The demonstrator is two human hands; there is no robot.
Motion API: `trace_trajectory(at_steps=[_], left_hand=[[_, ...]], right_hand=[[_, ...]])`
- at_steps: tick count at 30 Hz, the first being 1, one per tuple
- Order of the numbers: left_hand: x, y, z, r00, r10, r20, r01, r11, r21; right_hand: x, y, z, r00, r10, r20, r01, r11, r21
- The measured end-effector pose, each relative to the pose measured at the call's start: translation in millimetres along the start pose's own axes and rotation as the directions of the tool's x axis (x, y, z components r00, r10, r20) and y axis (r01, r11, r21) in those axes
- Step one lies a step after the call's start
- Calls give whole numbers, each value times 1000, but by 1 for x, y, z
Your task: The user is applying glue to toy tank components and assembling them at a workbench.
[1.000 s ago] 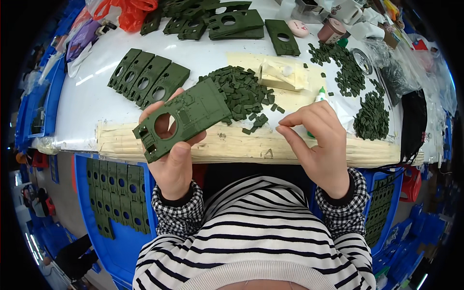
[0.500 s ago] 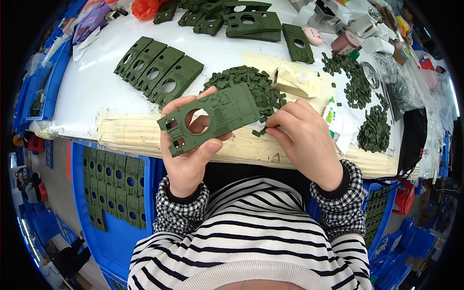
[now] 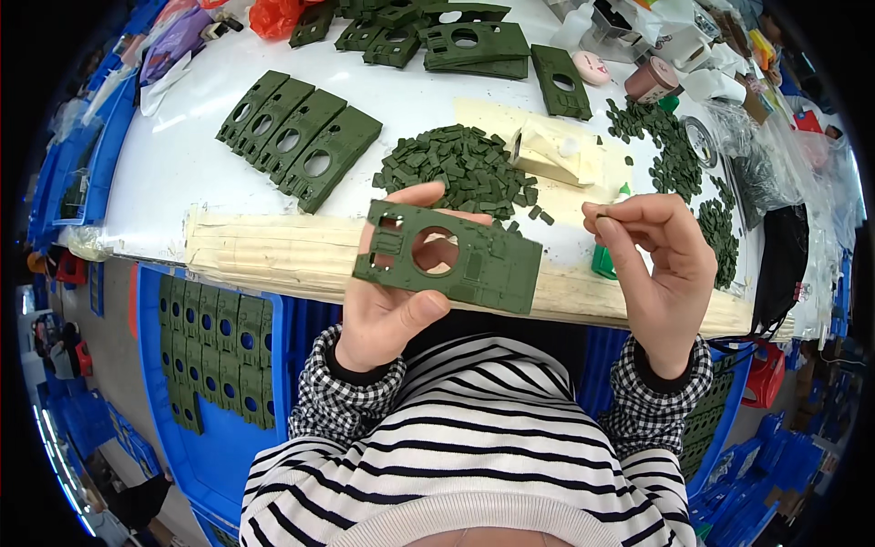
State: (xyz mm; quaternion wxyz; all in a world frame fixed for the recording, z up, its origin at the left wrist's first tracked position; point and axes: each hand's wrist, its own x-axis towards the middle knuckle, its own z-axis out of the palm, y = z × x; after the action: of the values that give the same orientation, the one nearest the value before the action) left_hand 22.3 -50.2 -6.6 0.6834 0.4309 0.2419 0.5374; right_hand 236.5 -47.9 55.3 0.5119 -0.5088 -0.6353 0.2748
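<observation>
My left hand point(image 3: 387, 314) holds a dark green plastic tank hull top point(image 3: 497, 269) over the table's front edge. The part is tilted, with a large round hole and two small square openings at its left end. My right hand point(image 3: 670, 269) is raised to the right of it, thumb and forefinger pinched together. Whatever sits between those fingertips is too small to make out. Partly hidden behind that hand is a glue bottle point(image 3: 603, 263) with green ends. Beyond the hull top lies a heap of small flat green pieces point(image 3: 451, 169).
Several matching hull tops point(image 3: 314, 159) lean in a row at the left, with more stacked point(image 3: 474, 46) at the back. A cream block point(image 3: 551, 155) stands beside the heap. More small pieces point(image 3: 674, 164) lie at the right. A blue crate point(image 3: 214, 447) below holds rows of hull tops.
My right hand has moved right, away from the edge of the heap toward the glue bottle. The hull top in my left hand has shifted right and down and tilted the other way.
</observation>
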Motion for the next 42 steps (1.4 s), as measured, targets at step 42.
trace_trajectory(at_steps=[42], left_hand=[[0, -25, 29, 947, -41, 317, 44, 999, -3]], right_hand=[[-12, -3, 23, 954, 4, 300, -14, 999, 33]])
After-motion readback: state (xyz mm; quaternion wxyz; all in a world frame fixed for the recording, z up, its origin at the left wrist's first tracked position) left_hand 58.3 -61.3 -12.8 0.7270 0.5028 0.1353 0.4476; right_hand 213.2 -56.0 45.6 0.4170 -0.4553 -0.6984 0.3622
